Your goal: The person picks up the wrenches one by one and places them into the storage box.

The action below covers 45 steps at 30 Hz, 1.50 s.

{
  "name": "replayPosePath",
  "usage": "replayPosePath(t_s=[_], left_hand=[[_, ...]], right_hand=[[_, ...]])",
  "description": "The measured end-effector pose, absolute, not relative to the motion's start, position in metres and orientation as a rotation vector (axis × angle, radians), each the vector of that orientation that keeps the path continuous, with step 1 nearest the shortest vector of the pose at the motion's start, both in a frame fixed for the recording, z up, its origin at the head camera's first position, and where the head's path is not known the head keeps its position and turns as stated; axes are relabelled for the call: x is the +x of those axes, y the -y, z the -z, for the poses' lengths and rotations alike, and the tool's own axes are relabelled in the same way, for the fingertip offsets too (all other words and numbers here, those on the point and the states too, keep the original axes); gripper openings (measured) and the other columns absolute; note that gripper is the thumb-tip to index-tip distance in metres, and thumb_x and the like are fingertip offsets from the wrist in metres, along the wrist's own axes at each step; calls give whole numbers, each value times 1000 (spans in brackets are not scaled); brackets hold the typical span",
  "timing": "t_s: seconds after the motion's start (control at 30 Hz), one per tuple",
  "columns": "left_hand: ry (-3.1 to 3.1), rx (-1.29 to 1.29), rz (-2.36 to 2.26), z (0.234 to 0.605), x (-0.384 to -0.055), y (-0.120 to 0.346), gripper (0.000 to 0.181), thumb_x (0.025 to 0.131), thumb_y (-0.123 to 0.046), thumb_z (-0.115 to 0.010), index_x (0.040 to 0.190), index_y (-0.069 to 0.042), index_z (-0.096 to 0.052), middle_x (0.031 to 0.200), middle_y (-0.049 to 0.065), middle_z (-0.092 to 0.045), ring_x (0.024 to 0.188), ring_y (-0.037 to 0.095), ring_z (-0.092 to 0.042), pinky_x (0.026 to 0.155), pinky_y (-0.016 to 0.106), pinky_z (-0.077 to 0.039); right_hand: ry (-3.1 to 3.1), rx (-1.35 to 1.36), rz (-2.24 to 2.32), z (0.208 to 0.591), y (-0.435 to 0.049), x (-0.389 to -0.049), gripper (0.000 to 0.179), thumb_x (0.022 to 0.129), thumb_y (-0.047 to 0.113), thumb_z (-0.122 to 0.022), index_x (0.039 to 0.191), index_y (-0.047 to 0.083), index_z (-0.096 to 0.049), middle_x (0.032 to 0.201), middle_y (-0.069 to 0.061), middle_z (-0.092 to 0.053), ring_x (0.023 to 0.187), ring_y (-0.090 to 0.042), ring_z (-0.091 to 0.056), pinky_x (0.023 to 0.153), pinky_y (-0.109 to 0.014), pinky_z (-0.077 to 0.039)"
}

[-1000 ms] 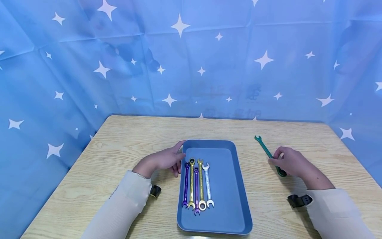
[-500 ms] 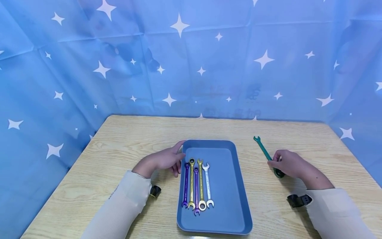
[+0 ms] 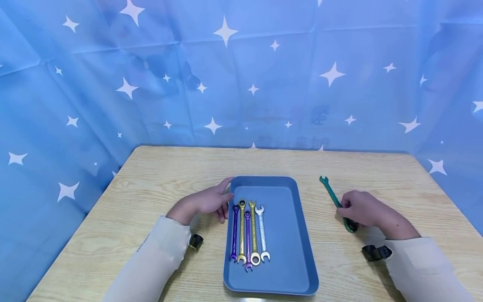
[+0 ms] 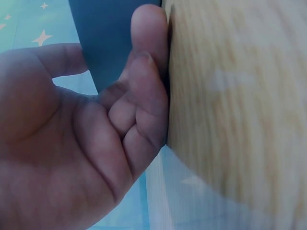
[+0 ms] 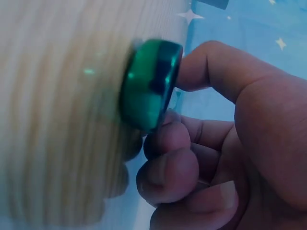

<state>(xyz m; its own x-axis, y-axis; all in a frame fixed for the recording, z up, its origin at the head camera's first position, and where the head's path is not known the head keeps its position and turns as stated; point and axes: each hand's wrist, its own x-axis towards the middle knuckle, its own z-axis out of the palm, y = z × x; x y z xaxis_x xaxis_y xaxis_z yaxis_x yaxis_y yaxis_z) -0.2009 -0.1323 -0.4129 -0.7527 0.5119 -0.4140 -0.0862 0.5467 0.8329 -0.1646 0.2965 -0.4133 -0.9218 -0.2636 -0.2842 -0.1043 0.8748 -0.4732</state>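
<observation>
At the left side of the blue-grey tray (image 3: pixel 290 235), my left hand (image 3: pixel 205 202) grips the wall, thumb over the rim and other fingers curled outside. Several combination wrenches lie lengthwise in the tray's left half: a purple wrench (image 3: pixel 235 235), a gold wrench (image 3: pixel 242 230), a shorter purple wrench (image 3: pixel 247 239), another gold wrench (image 3: pixel 253 228) and a silver wrench (image 3: pixel 262 233). Right of the tray, my right hand (image 3: pixel 364 208) pinches a green combination wrench (image 3: pixel 330 191) near its ring end. In the right wrist view, the green wrench's ring end (image 5: pixel 146 86) shows close to the tabletop, beside my fingers.
The wooden table (image 3: pixel 181 167) reaches back to a blue curtain (image 3: pixel 181 96) with white stars. Black wrist straps with cameras sit at both sleeves, including the right one (image 3: pixel 376 253). Bare tabletop separates the tray from the green wrench.
My right hand and the green wrench have shifted slightly nearer and to the left, and the wrench has turned a little more upright in view. My left hand and the tray hold still.
</observation>
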Motion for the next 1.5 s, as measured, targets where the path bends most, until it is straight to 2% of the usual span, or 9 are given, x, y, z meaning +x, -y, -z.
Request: replayPosePath(t_s=[0.37,0.73,1.03,1.27,1.5], left_hand=[[-2151,344,-1196,413,-201,132,66,109,-26,-38,162,-31,1,75,17,-65,59,24,-66,64,38,-61],[-2155,359,-1198,415,-203,133,65,109,-26,-36,162,-31,1,75,16,-65,59,23,-66,64,38,-61],[-2149,366,-1194,416,-203,134,65,109,-25,-36,162,-31,1,75,17,-65,59,24,-66,63,38,-60],[-2151,348,-1189,414,-203,133,66,109,-26,-37,162,-32,1,76,17,-66,59,24,-67,64,38,-61],[-2151,355,-1179,412,-203,133,66,109,-25,-37,162,-31,1,77,17,-66,60,24,-67,64,38,-61]], right_hand=[[-2619,-265,602,409,-291,-161,36,95,20,-61,64,16,-42,51,5,-36,43,-11,-35,46,-29,-36],[-2627,-274,558,408,-293,-162,31,95,22,-59,67,14,-48,50,4,-40,42,-12,-38,47,-30,-37],[-2636,-251,552,407,-295,-162,33,95,22,-56,67,16,-41,55,4,-35,46,-13,-35,49,-30,-35],[-2655,-229,531,405,-297,-162,27,98,22,-56,74,11,-54,59,2,-38,48,-14,-37,48,-31,-37],[-2686,-276,534,405,-298,-161,29,103,20,-51,77,10,-56,60,1,-37,48,-14,-37,48,-31,-36]])
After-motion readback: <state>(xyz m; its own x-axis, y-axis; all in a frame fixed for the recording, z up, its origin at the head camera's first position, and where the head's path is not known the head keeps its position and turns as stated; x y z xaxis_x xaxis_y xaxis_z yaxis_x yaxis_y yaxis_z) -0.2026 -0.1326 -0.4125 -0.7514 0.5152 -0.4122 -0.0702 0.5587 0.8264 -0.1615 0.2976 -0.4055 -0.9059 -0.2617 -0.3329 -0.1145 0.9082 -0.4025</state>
